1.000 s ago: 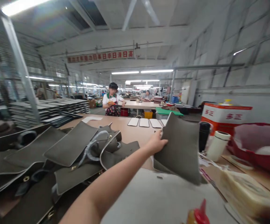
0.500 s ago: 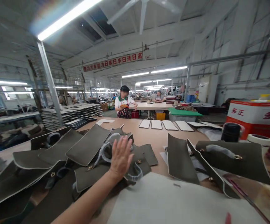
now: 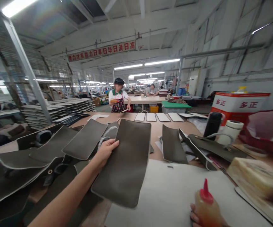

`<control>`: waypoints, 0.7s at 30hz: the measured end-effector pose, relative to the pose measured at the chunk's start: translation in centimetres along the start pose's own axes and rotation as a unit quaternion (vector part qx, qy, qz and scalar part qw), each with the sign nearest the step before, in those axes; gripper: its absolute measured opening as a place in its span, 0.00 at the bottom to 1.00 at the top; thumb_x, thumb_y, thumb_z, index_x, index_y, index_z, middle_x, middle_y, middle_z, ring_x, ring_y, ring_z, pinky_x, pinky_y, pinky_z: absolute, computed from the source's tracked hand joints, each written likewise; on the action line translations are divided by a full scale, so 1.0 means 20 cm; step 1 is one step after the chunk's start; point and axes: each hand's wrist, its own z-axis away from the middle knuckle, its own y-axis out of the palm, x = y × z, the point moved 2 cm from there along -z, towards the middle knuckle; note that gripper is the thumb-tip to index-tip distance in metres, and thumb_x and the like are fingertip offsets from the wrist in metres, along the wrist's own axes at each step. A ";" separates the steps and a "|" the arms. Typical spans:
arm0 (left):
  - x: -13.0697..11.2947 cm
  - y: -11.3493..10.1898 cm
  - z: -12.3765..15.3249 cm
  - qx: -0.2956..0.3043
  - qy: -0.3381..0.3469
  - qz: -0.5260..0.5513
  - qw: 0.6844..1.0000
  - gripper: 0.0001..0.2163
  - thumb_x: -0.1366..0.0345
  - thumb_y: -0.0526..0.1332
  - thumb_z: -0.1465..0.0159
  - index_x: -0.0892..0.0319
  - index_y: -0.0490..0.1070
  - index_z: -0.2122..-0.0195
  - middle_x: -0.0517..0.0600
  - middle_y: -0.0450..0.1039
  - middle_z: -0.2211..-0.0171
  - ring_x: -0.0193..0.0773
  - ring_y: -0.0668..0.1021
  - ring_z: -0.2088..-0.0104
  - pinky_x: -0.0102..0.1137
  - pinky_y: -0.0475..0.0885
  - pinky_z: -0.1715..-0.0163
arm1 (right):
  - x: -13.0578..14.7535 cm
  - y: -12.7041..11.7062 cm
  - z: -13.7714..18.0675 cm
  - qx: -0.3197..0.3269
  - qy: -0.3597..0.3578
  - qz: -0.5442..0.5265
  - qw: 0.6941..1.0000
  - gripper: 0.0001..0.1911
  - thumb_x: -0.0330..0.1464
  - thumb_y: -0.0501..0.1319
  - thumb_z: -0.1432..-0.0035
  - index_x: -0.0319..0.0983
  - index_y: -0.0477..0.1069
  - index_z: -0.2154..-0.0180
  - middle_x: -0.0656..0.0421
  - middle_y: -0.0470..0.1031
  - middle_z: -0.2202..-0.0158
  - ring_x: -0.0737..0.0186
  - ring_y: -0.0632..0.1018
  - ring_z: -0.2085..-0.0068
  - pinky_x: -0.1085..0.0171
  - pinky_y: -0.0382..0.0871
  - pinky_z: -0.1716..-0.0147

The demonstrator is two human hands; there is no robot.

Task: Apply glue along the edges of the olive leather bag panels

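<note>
My left hand (image 3: 105, 150) grips the left edge of a dark olive leather panel (image 3: 127, 160) and holds it tilted above the table, its lower end over a light grey mat (image 3: 164, 192). Behind it lies a heap of similar olive panels and bag parts (image 3: 56, 151) with metal snaps and wrapped handles. My right hand (image 3: 197, 217) shows at the bottom edge, fingers wrapped round an amber squeeze bottle with a red pointed cap (image 3: 204, 201). More olive pieces (image 3: 174, 146) lie just beyond the mat on the right.
A black flask (image 3: 212, 125), a white cup (image 3: 230, 130), a red and white tin (image 3: 240, 105) and a red basin (image 3: 266, 135) stand at the right. Several white panels (image 3: 157, 117) lie farther back. A person in an apron (image 3: 117, 100) works at the table's far end.
My left hand went from an olive piece at the right to the heap at the left, and now holds a panel lifted over the mat. The red-capped bottle in my right hand rose into view.
</note>
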 end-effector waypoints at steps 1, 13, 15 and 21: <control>0.07 0.05 0.01 0.033 -0.024 -0.014 0.999 0.19 0.54 0.61 0.49 0.65 0.70 0.63 0.51 0.74 0.74 0.39 0.75 0.73 0.34 0.71 0.69 | -0.01 0.03 0.02 0.008 -0.029 -0.015 0.999 0.20 0.49 0.62 0.64 0.43 0.69 0.71 0.59 0.64 0.86 0.64 0.60 0.87 0.65 0.51 0.90; 0.53 0.52 0.19 0.213 0.269 -0.658 0.670 0.13 0.71 0.47 0.38 0.60 0.66 0.56 0.57 0.67 0.57 0.43 0.68 0.55 0.40 0.61 0.52 | -0.11 0.23 0.20 -0.078 -0.192 -0.102 0.973 0.13 0.40 0.59 0.50 0.38 0.68 0.65 0.55 0.71 0.73 0.62 0.70 0.73 0.66 0.62 0.79; 0.55 0.56 0.22 0.266 0.225 -0.647 0.678 0.12 0.64 0.49 0.38 0.60 0.67 0.58 0.55 0.68 0.61 0.42 0.71 0.60 0.37 0.65 0.58 | -0.11 0.23 0.19 -0.080 -0.196 -0.097 0.973 0.13 0.40 0.58 0.49 0.38 0.68 0.65 0.56 0.70 0.74 0.62 0.70 0.73 0.66 0.63 0.79; 0.38 0.58 0.44 0.436 0.102 -0.510 0.734 0.28 0.46 0.45 0.41 0.57 0.57 0.45 0.57 0.58 0.45 0.49 0.63 0.46 0.41 0.60 0.50 | -0.10 0.25 0.20 -0.044 -0.184 -0.119 0.975 0.14 0.40 0.58 0.50 0.38 0.68 0.62 0.54 0.71 0.70 0.63 0.69 0.72 0.67 0.62 0.79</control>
